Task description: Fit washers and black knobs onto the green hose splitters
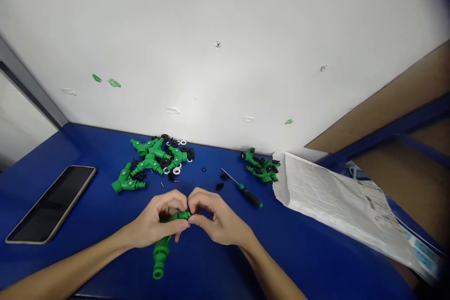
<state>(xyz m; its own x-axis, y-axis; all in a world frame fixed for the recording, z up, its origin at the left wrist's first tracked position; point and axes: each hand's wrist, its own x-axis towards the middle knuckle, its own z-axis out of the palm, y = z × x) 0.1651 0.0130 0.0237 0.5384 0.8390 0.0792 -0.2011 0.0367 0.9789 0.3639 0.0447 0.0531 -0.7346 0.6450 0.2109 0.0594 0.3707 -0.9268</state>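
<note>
A green plastic Y-shaped hose connector [161, 255] is held over the front of the blue table, one branch pointing down toward me. My left hand [160, 222] is closed around its body and hides much of it. At the other branch's end, the thumb and fingers of my right hand [218, 218] are closed in a pinch. Whether a small part sits between those fingertips cannot be made out. Beyond my hands lie small black pieces [220, 186] and a screwdriver [250, 195] with a green and black handle.
Green connectors [149, 164] lie at the back left among black parts, white rings [176, 171] and small screws. More green connectors with black parts [265, 172] lie at the back right, beside a white plastic mailer bag [326, 192]. A phone [52, 204] rests at the left. A white wall [211, 79] stands behind the table.
</note>
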